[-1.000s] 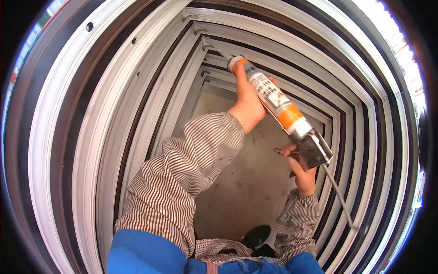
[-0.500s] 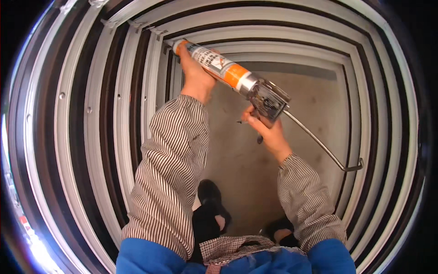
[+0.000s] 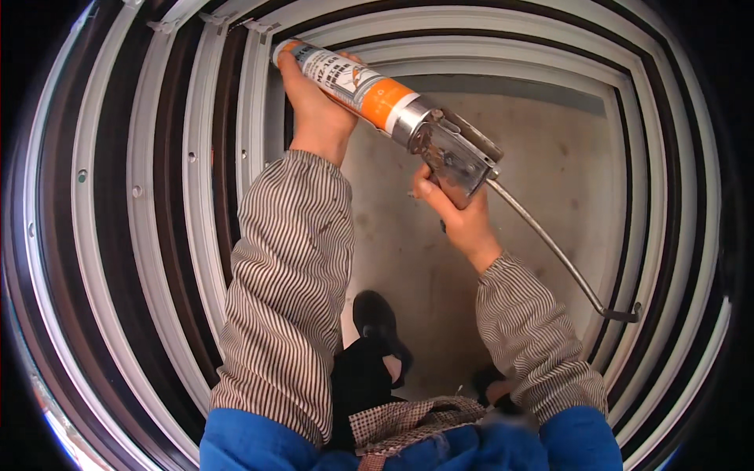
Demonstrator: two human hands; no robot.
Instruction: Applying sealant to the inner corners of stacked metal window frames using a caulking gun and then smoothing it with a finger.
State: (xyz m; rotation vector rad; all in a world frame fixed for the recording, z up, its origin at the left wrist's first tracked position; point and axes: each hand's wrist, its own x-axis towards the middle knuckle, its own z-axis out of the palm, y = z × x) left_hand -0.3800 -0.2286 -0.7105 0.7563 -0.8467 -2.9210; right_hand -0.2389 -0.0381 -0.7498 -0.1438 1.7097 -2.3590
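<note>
Front of orange-white-grey cylindrical sealant tube (image 3: pixel 385 98) is clasped by left hand (image 3: pixel 320 114); dark metal dispensing gun (image 3: pixel 459 159) is gripped by right hand (image 3: pixel 465 221), fingers curled. Tube is held aslant near corner of nested white-and-dark frames (image 3: pixel 203 177). Loading looks done; amount dispensed or left can't be told.

From the head, looking down at the floor (image 3: pixel 408 259) — fairly near — rim unclear.

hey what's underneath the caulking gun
Spotted floor shows on both sides of the caulking gun; the left hand wraps under its front. What lies directly beneath is covered.
</note>
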